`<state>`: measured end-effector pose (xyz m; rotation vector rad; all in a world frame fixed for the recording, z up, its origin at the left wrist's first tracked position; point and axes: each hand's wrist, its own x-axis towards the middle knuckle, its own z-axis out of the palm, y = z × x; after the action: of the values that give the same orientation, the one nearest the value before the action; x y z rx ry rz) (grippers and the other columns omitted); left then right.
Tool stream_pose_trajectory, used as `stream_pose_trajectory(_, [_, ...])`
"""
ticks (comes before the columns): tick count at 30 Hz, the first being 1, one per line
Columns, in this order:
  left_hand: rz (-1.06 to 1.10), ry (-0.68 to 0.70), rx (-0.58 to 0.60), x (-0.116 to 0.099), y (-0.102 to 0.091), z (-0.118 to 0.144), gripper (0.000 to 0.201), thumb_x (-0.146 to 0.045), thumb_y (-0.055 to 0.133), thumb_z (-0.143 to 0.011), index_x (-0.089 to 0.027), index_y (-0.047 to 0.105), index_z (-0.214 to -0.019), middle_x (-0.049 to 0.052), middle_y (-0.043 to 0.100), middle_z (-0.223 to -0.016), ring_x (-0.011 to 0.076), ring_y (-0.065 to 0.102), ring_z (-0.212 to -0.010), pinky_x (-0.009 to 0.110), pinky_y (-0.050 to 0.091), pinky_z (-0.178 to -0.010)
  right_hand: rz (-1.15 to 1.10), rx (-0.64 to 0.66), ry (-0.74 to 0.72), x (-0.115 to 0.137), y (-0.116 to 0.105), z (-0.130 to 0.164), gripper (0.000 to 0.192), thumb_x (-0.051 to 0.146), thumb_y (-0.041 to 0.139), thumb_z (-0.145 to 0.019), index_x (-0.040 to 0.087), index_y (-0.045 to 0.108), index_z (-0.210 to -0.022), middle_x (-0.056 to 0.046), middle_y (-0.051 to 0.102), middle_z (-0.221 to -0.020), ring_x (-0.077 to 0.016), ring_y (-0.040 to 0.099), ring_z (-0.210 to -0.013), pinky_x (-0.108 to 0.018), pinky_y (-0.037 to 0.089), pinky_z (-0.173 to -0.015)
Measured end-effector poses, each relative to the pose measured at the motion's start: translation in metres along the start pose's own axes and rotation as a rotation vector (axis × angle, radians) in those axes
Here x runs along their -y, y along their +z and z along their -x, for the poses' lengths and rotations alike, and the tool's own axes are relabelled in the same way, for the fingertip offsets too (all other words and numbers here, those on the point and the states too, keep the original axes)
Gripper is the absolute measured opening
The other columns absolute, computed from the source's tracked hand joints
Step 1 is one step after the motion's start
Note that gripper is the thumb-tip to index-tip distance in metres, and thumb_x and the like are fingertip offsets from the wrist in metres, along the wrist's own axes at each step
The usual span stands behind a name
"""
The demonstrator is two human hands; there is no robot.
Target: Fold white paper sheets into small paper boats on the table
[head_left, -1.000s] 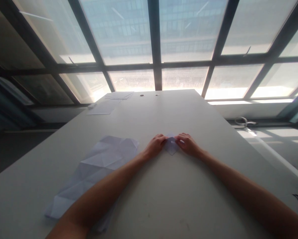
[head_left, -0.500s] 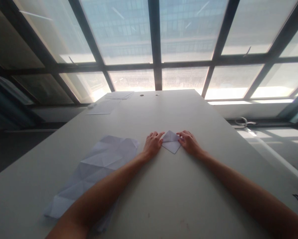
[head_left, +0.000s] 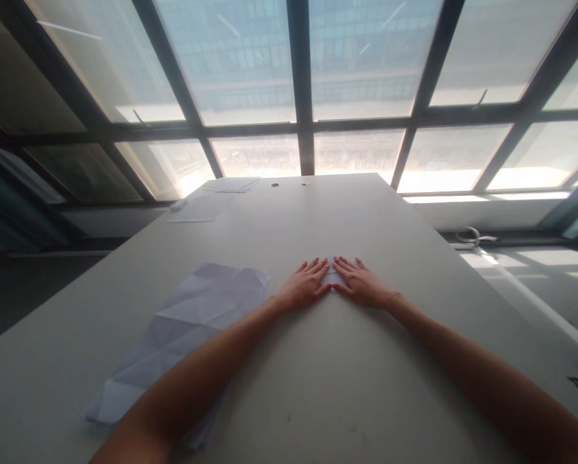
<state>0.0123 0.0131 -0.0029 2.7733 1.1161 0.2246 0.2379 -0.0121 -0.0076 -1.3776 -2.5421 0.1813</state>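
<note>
Big windows behind grey table (head_left: pixel 317 361) | small folded paper (head_left: pixel 332 277) between both hands, mostly covered | left hand (head_left: pixel 305 285), right hand (head_left: pixel 361 285) spread flat, pressing it, equally near | creased sheet (head_left: pixel 192 322) lies left.

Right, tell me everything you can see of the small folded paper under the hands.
The small folded paper is white to pale lilac and looks like thin, creased sheet paper. Only a narrow wedge shows between the two hands; its full outline is hidden. It lies flat on the grey table, out in front of the person, in the middle of the table's width. The left hand and right hand lie flat on it from either side, fingers spread, pressing it down.
</note>
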Motion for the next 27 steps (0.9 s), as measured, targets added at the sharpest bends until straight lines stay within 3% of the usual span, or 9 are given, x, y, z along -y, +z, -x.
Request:
stream_pose_trajectory(7, [-0.061, -0.059, 0.062, -0.003, -0.002, 0.004, 0.079, -0.068, 0.018, -0.095, -0.017, 0.013, -0.156, 0.009, 0.01, -0.162, 0.0256, 0.007, -0.15, 0.047, 0.007, -0.119, 0.063, 0.091, 0.188, 0.001, 0.006, 0.0, 0.076, 0.061, 0.016, -0.097, 0.012, 0.014, -0.155, -0.01, 0.011, -0.161, -0.0246, 0.005, -0.149, -0.055, 0.004, -0.118])
stream_pose_trajectory(16, [-0.082, -0.174, 0.067, -0.01, -0.005, 0.008, 0.085, -0.07, 0.018, -0.093, -0.01, 0.018, -0.154, 0.016, 0.013, -0.161, 0.0264, 0.008, -0.149, 0.048, 0.008, -0.119, 0.074, 0.088, 0.412, -0.001, 0.002, 0.003, 0.077, 0.056, 0.02, -0.096, 0.007, 0.014, -0.155, -0.014, 0.01, -0.161, -0.0274, 0.003, -0.149, -0.06, 0.002, -0.116])
stream_pose_trajectory(22, [-0.072, -0.228, -0.02, -0.01, 0.001, 0.006, 0.084, -0.067, 0.021, -0.094, -0.006, 0.021, -0.153, 0.017, 0.018, -0.16, 0.0254, 0.01, -0.149, 0.045, 0.01, -0.12, 0.054, 0.006, 0.401, 0.0, 0.002, 0.003, 0.073, 0.051, 0.028, -0.097, 0.008, 0.017, -0.154, -0.016, 0.014, -0.16, -0.0269, 0.008, -0.149, -0.058, 0.004, -0.116])
stream_pose_trajectory(27, [-0.037, -0.156, -0.03, -0.01, -0.002, 0.007, 0.071, -0.06, 0.029, -0.097, -0.02, 0.019, -0.155, 0.007, 0.015, -0.161, 0.0256, 0.009, -0.149, 0.051, 0.013, -0.118, -0.001, -0.025, 0.155, 0.001, -0.003, 0.004, 0.062, 0.041, 0.033, -0.098, 0.016, 0.025, -0.153, -0.013, 0.023, -0.159, -0.0231, 0.014, -0.148, -0.053, 0.01, -0.117])
